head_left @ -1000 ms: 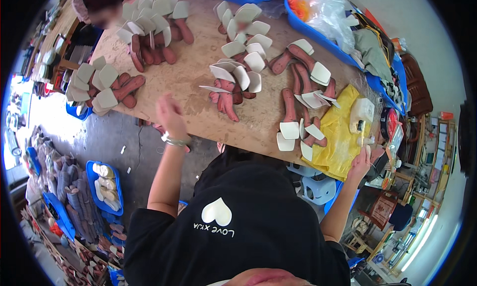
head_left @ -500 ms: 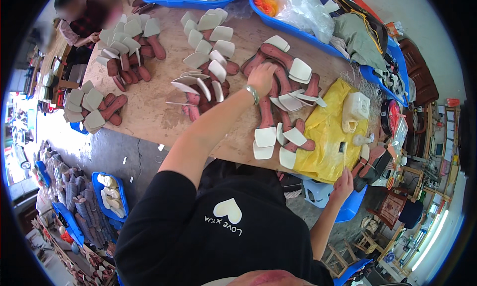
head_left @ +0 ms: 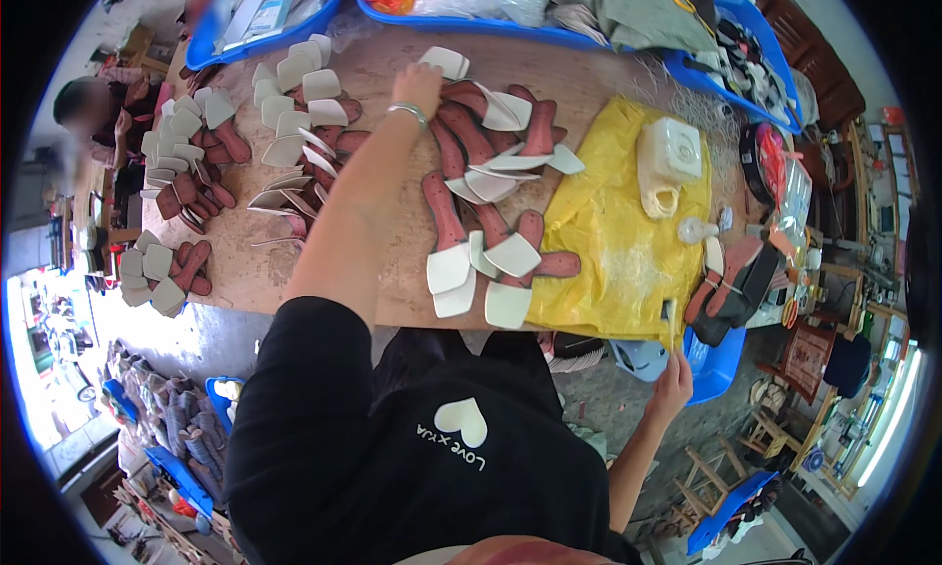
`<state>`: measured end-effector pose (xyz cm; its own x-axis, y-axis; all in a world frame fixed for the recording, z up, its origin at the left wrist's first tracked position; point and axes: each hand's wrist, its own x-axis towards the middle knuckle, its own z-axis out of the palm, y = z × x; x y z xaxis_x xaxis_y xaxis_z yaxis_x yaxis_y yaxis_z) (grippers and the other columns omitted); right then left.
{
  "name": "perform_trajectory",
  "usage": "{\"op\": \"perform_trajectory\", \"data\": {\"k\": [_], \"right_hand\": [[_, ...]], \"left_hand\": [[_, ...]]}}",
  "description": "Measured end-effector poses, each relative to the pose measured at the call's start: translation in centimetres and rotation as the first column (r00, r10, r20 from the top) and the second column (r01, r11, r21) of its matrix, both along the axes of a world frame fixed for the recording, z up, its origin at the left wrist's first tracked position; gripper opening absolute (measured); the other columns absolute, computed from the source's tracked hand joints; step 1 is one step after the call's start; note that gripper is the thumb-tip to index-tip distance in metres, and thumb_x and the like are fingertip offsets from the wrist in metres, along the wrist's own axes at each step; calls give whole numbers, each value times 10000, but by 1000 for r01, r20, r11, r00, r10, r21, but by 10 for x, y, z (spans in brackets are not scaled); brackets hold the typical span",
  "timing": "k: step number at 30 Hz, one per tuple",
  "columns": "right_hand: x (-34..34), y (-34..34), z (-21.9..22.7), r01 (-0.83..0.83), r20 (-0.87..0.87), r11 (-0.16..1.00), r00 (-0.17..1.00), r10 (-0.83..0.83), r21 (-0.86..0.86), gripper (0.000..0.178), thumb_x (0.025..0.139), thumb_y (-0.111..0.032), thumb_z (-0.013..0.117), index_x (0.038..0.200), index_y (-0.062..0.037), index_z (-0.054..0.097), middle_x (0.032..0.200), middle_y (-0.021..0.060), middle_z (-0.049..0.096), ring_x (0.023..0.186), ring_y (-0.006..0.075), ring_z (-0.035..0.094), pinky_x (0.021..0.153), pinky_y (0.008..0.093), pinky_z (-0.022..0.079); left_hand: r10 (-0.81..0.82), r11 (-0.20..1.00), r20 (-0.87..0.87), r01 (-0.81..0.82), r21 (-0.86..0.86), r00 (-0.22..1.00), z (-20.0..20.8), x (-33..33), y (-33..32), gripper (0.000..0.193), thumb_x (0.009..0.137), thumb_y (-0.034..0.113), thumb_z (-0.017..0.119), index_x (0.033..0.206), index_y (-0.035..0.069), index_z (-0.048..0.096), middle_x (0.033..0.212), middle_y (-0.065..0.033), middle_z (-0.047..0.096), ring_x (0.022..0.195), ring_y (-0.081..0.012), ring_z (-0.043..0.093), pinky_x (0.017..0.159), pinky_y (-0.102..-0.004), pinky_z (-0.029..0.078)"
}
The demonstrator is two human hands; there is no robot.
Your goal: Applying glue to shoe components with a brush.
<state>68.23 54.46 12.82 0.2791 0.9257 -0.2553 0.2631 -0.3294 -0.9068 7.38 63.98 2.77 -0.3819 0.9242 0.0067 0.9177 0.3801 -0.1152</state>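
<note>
Across the table, my left hand reaches to the far end of a loose pile of reddish-brown shoe insoles with white flaps at one end. Its fingers close around the insole whose white flap shows just beyond them; the hand covers most of that piece. At the near edge of a yellow plastic sheet, my right hand grips a thin-handled brush, its dark head over the sheet. A whitish plastic jug with a cut opening stands on that sheet.
More flapped insoles lie in groups to the left. Blue bins of bags and cloth line the far edge. Dark soles sit right of the sheet, near a clear bulb-shaped container. Another person sits at far left.
My left hand has moved farther out over the pile, onto the insole at its far end. My right hand stays by the sheet's near edge with the brush. The whole view has shifted.
</note>
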Motion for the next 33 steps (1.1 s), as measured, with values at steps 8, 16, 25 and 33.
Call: {"op": "perform_trajectory", "data": {"k": [8,16,25,33], "right_hand": [[-23,126,-29,-383,308,909,895,322,162,253,872,-169,638,1030,26,672,908,95,700,836,137,627,775,266,480],[-46,231,-91,-562,729,825,585,356,49,248,846,-343,613,976,-157,715,858,147,688,789,307,671,684,380,521],[-45,260,-99,-751,876,660,307,372,-17,177,842,-312,589,857,-171,693,765,122,675,680,319,654,586,437,511],[-21,201,-80,-776,846,625,387,366,84,97,810,-230,643,826,-151,696,709,99,659,628,280,639,547,377,498]], "left_hand": [[-15,963,643,-162,215,766,69,29,-76,306,817,255,641,996,8,618,855,-192,672,844,-307,666,768,-406,508],[-19,831,788,-448,-330,-616,156,214,-174,379,893,241,504,1195,12,495,979,-112,625,746,-190,625,718,-320,517],[-46,839,754,-435,-327,-655,142,317,-178,494,883,224,469,1321,2,410,1077,-148,602,841,-206,629,736,-298,497],[5,828,732,-408,-385,-681,124,337,-136,324,884,173,500,1139,-23,539,979,-132,654,799,-235,652,724,-329,524]]}}
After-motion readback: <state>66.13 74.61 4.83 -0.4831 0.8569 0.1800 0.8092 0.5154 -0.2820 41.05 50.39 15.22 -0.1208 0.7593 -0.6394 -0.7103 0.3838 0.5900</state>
